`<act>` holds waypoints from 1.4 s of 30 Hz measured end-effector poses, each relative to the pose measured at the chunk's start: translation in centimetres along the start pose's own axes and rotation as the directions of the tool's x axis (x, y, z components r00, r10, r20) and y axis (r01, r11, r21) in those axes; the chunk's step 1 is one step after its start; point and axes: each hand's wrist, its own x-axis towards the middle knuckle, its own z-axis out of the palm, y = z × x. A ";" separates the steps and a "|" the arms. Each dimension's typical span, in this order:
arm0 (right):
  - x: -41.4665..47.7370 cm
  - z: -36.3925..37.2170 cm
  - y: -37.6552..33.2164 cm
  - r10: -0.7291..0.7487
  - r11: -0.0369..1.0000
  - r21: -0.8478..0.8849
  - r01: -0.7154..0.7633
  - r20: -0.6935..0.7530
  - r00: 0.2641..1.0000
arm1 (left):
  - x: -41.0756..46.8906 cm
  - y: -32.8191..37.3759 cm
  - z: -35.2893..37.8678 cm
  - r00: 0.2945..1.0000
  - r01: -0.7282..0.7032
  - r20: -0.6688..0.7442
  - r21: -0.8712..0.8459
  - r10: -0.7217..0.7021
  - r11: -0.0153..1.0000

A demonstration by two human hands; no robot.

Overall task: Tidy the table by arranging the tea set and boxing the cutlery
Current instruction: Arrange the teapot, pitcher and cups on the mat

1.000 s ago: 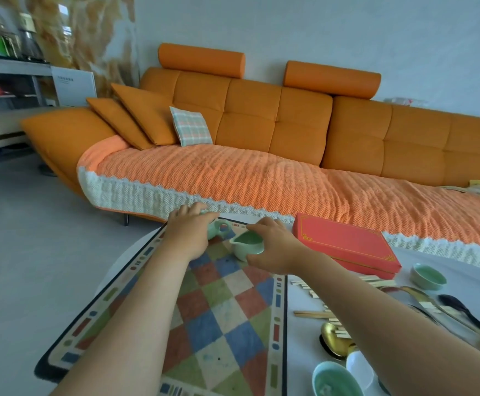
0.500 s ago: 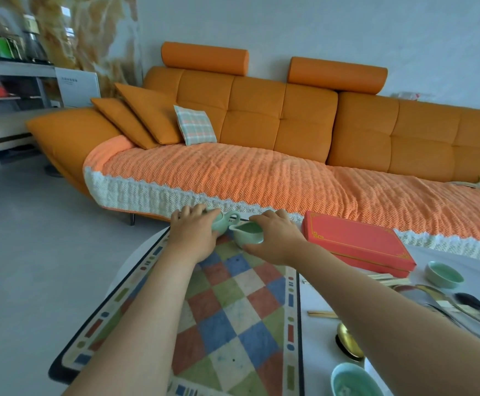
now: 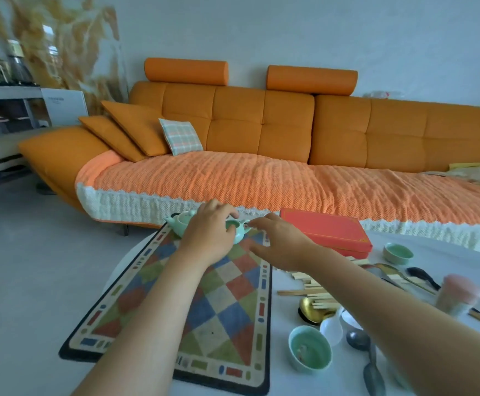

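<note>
On the far end of the checkered mat [image 3: 218, 298] stand a pale green teapot [image 3: 180, 223] and a pale green pitcher [image 3: 240, 230], side by side. My left hand [image 3: 208, 237] lies over the gap between them with loosely bent fingers; it hides the teapot's handle side and reaches the pitcher's rim. Just right of the pitcher, my right hand [image 3: 280, 242] hovers with fingers spread and holds nothing. The red cutlery box [image 3: 328, 232] lies shut to its right. Green cups [image 3: 398, 253] [image 3: 310, 348], a gold spoon [image 3: 309, 307], wooden chopsticks [image 3: 314, 291] and silver spoons [image 3: 361, 342] lie scattered on the right.
The white round table [image 3: 293, 378] stands in front of an orange sofa [image 3: 261, 178]. A pink-lidded cup [image 3: 458, 295] and a black spoon [image 3: 421, 274] sit near the right edge. A small white cup [image 3: 331, 330] stands beside the near green cup.
My right hand has let go of the pitcher and drawn back to the right with fingers spread. My left hand has shifted right over the teapot's handle side. The camera has tilted down.
</note>
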 end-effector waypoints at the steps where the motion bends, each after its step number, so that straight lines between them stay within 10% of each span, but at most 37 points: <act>1: -1.2 -0.7 0.2 -0.001 1.000 0.016 0.001 0.016 1.000 | -0.9 1.2 0.2 0.999 -0.003 0.047 -0.039 0.005 0.999; 11: -12.6 -4.3 3.4 0.080 0.996 0.036 -0.088 0.179 0.981 | -8.6 10.3 -1.0 0.850 0.161 0.526 -0.244 -0.009 0.956; 17: -16.0 -6.1 4.1 0.112 0.993 -0.063 -0.098 0.267 0.957 | -11.0 12.7 -0.5 0.742 0.029 0.670 -0.049 0.012 0.998; 32: -22.3 -7.6 7.5 0.171 0.977 -0.182 -0.107 0.382 0.908 | -10.2 15.9 1.1 0.804 -0.042 0.592 -0.041 0.057 0.998; 42: -17.7 -6.0 2.2 0.063 0.998 -0.016 -0.061 0.150 0.987 | -10.2 11.7 0.1 0.903 0.033 0.429 -0.081 0.005 0.996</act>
